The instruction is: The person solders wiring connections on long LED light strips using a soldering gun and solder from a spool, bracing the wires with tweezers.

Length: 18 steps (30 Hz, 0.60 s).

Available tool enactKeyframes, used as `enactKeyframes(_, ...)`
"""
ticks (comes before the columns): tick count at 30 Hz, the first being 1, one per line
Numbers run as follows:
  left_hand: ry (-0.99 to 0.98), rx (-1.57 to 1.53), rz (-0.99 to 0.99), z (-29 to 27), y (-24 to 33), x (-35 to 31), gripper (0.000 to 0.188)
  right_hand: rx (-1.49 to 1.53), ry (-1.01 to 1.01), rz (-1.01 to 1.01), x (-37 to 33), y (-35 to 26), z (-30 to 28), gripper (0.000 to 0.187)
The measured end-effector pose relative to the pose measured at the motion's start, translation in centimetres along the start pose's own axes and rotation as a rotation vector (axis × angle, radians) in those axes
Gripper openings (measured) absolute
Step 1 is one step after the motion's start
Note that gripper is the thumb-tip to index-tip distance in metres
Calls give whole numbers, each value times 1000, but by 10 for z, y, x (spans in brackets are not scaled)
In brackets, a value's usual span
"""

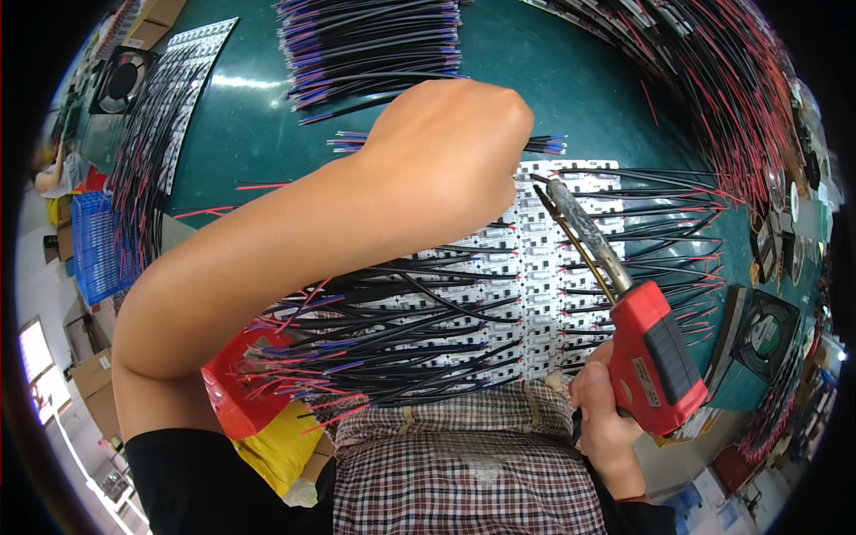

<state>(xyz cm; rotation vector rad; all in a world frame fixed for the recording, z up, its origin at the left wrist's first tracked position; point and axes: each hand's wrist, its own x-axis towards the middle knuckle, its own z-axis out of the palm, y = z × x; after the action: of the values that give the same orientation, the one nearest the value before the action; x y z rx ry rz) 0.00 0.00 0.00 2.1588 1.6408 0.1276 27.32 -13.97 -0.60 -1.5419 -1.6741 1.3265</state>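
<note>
Head view: at centre, the white circuit-board panel (539, 267) carries black wires (374, 299) along its lower rows; the left hand (455, 165) hides upper ones, its grip unclear. The right hand (606, 419) grips a red soldering gun (649, 343).

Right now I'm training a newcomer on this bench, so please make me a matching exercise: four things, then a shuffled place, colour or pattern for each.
Things:
1. soldering gun
2. crate
3. table
4. apron

Places, colours or patterns:
A. green
B. checked
C. in the right hand
D. blue, at the picture's left

Pairs: 1-C, 2-D, 3-A, 4-B
</note>
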Motion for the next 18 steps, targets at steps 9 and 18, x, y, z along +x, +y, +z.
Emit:
enactKeyframes(9,-59,-22,-26,-3,0,-2,13,161,111,23,0,-7,3,18)
enactKeyframes(18,-46,-255,-95,-6,-1,-13,22,354,142,94,0,-13,0,27)
